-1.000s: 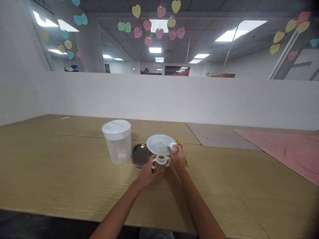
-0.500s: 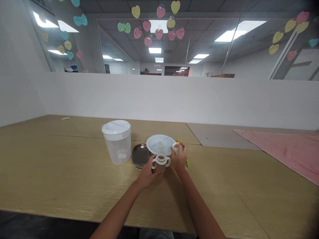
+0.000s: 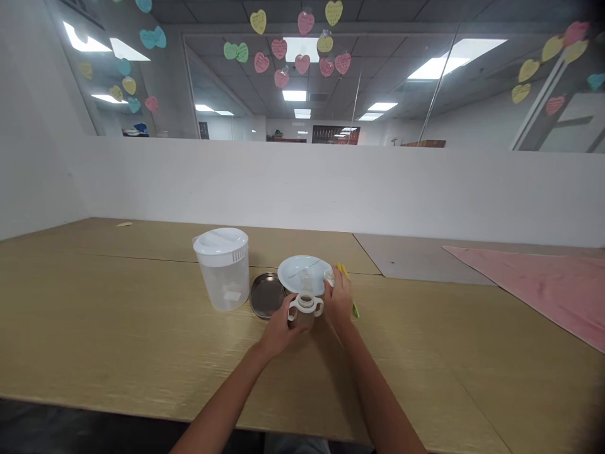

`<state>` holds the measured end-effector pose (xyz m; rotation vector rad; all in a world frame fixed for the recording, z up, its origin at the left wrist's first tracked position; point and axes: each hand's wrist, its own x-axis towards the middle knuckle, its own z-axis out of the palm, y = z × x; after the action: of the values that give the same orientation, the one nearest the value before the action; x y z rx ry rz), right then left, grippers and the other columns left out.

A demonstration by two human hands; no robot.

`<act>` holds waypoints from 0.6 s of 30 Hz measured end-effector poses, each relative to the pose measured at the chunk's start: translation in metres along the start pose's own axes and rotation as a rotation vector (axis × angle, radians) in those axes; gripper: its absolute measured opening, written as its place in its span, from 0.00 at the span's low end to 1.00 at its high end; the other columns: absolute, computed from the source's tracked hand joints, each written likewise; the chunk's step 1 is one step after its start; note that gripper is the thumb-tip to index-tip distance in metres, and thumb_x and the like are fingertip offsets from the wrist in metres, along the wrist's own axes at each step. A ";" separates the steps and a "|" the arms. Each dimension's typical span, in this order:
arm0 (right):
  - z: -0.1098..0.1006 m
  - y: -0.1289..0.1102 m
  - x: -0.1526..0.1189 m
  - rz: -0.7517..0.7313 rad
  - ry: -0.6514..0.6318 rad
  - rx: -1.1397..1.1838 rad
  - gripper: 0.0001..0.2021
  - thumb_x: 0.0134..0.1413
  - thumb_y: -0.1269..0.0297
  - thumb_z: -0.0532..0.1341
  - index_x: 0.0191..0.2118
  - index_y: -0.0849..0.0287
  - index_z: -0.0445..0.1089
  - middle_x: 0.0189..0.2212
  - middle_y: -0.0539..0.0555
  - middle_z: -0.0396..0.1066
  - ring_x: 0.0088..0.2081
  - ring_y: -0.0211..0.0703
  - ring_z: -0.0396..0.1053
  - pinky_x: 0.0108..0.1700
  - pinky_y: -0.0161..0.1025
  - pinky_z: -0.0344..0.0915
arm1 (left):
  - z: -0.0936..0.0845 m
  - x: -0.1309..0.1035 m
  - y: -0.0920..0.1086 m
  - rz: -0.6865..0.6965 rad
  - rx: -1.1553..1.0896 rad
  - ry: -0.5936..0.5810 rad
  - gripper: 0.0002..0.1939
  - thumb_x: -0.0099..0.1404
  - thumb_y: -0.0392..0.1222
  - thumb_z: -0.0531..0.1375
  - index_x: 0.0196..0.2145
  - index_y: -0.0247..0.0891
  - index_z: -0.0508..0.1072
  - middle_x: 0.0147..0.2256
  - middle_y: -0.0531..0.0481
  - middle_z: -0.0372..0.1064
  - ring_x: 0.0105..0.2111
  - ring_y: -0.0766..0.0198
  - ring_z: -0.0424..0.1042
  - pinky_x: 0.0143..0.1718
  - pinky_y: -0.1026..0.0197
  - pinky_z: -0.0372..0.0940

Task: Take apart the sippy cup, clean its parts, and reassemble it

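Note:
Upright in my left hand (image 3: 280, 328) is a small clear bottle with a white two-handled collar (image 3: 306, 302), its top uncovered. My right hand (image 3: 339, 297) grips a small whitish cap-like piece (image 3: 329, 276) at its fingertips, to the right of the bottle. Behind both hands lies a white oval plate (image 3: 288, 272), with a clear piece (image 3: 306, 279) on it or just in front of it. A round dark metal dish (image 3: 267, 295) sits left of the bottle.
A clear plastic jug with a white lid (image 3: 222, 271) stands left of the dish. Yellow and green sticks (image 3: 356, 310) lie partly behind my right hand. A pink cloth (image 3: 543, 277) covers the table's right side. A white wall (image 3: 302, 186) rises behind.
My right hand has turned slightly, and the whitish piece in its fingers has shifted a little left and up. My left hand and the bottle have hardly moved.

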<state>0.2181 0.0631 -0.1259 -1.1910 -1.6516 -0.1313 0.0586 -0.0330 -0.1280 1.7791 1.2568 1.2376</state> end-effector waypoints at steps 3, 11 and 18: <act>0.004 0.004 -0.001 0.033 -0.003 -0.005 0.19 0.57 0.59 0.49 0.50 0.64 0.60 0.43 0.62 0.66 0.46 0.53 0.62 0.46 0.48 0.60 | 0.000 0.000 -0.001 -0.009 -0.026 -0.017 0.34 0.53 0.40 0.62 0.55 0.41 0.52 0.50 0.46 0.64 0.46 0.58 0.67 0.41 0.59 0.65; 0.005 0.007 -0.002 -0.075 -0.025 -0.061 0.17 0.59 0.58 0.48 0.47 0.61 0.64 0.44 0.61 0.65 0.46 0.51 0.62 0.46 0.47 0.60 | 0.001 0.000 0.000 -0.005 -0.022 -0.011 0.33 0.54 0.40 0.62 0.54 0.41 0.53 0.50 0.46 0.65 0.46 0.59 0.67 0.43 0.58 0.65; 0.009 0.011 -0.003 -0.077 -0.037 -0.091 0.19 0.59 0.56 0.48 0.48 0.62 0.65 0.43 0.62 0.63 0.45 0.51 0.62 0.46 0.48 0.60 | 0.001 0.000 0.002 -0.009 0.001 -0.005 0.33 0.54 0.42 0.62 0.54 0.41 0.53 0.50 0.47 0.65 0.46 0.58 0.67 0.43 0.58 0.65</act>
<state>0.2203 0.0720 -0.1365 -1.2045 -1.7402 -0.2365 0.0599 -0.0337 -0.1266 1.7744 1.2612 1.2265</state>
